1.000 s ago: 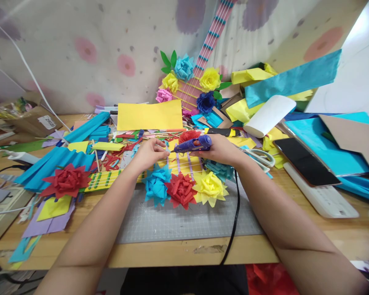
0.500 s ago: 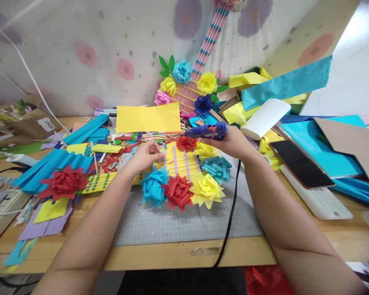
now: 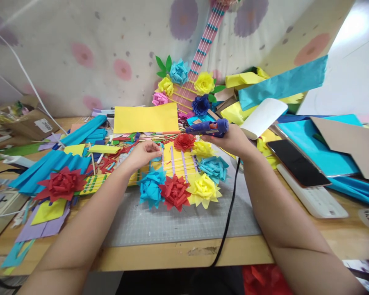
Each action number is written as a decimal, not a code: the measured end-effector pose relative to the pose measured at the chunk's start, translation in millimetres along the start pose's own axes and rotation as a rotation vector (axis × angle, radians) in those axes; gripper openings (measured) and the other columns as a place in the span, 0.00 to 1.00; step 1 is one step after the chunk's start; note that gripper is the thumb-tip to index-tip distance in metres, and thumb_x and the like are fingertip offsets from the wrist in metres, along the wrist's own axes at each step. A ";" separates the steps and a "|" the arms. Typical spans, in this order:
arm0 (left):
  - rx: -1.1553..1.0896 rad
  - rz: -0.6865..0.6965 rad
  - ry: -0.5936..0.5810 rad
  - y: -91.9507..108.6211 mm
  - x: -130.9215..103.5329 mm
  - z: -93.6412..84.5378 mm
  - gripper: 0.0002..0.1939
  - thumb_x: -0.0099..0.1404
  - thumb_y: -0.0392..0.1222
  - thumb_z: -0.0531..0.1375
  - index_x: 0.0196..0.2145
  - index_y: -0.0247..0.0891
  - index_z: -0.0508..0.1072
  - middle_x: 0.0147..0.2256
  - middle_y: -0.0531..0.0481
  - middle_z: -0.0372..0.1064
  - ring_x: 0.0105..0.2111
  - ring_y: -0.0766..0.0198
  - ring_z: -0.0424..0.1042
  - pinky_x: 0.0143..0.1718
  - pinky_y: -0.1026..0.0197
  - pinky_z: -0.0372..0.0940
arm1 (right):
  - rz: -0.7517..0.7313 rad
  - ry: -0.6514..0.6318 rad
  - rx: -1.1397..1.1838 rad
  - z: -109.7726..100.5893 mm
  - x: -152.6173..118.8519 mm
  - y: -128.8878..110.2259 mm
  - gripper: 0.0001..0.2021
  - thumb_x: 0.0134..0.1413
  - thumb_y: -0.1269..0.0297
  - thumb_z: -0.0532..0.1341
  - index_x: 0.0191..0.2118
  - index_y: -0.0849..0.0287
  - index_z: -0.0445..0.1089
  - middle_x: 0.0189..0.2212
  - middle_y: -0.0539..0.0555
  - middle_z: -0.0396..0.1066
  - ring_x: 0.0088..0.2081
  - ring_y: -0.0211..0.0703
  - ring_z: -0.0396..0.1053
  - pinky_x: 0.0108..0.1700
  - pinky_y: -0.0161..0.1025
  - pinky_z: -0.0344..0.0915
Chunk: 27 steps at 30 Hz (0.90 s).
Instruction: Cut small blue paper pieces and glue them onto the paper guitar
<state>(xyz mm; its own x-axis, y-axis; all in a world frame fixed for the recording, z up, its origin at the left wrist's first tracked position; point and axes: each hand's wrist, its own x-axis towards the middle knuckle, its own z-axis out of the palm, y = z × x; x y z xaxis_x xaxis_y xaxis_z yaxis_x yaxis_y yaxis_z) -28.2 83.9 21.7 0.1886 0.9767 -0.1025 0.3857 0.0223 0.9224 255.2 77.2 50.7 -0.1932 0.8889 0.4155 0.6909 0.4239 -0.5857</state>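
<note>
A yellow paper guitar (image 3: 178, 162) lies on a grey cutting mat (image 3: 184, 225), with red, yellow and blue paper flowers round its body and pale strings across lilac strips. My right hand (image 3: 233, 141) grips a blue hot glue gun (image 3: 207, 128) above the guitar's far edge, its nozzle pointing left and its black cord hanging down to the table edge. At the body's upper left, my left hand (image 3: 146, 155) has its fingers pinched together. Bits of light blue show by those fingertips, but what they hold is mostly hidden.
A pink paper guitar (image 3: 199, 61) leans on the wall. Blue crepe paper (image 3: 49, 168) and a box (image 3: 24, 116) lie left. On the right are a phone (image 3: 297, 163), a white case (image 3: 315, 192) and cardboard (image 3: 341, 139). A yellow sheet (image 3: 146, 118) stands behind paper scraps.
The whole view has shifted slightly, so things sit a little further left. Both hands keep nearly the same pose, the glue gun still in my right hand.
</note>
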 end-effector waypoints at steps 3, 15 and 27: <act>0.011 -0.001 -0.010 3.5 1.2 -2.8 0.18 0.36 0.43 0.70 0.26 0.35 0.70 0.23 0.53 0.68 0.26 0.66 0.67 0.31 0.62 0.61 | -0.003 -0.004 0.006 -0.5 0.0 -0.1 0.19 0.44 0.46 0.64 0.34 0.56 0.73 0.26 0.52 0.72 0.31 0.47 0.69 0.32 0.42 0.66; 0.265 0.108 0.095 2.1 15.0 -2.0 0.12 0.44 0.47 0.65 0.23 0.35 0.73 0.24 0.51 0.67 0.24 0.66 0.63 0.27 0.62 0.56 | 0.016 -0.006 -0.014 -1.6 0.0 -2.2 0.18 0.44 0.46 0.63 0.34 0.57 0.72 0.26 0.53 0.71 0.32 0.48 0.68 0.33 0.43 0.66; 0.511 0.109 0.160 8.0 26.8 4.2 0.07 0.46 0.45 0.64 0.22 0.38 0.76 0.16 0.55 0.57 0.19 0.68 0.55 0.22 0.62 0.47 | 0.022 -0.026 -0.012 -4.3 -0.1 -6.9 0.20 0.45 0.45 0.62 0.36 0.57 0.74 0.26 0.53 0.72 0.31 0.48 0.69 0.32 0.43 0.66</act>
<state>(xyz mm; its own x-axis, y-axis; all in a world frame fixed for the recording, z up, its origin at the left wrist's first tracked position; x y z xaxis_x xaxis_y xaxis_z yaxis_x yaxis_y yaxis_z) -16.3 109.3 24.7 0.1282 0.9886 0.0785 0.7687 -0.1490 0.6220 253.4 73.4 57.7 -0.1960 0.9023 0.3840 0.7035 0.4021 -0.5860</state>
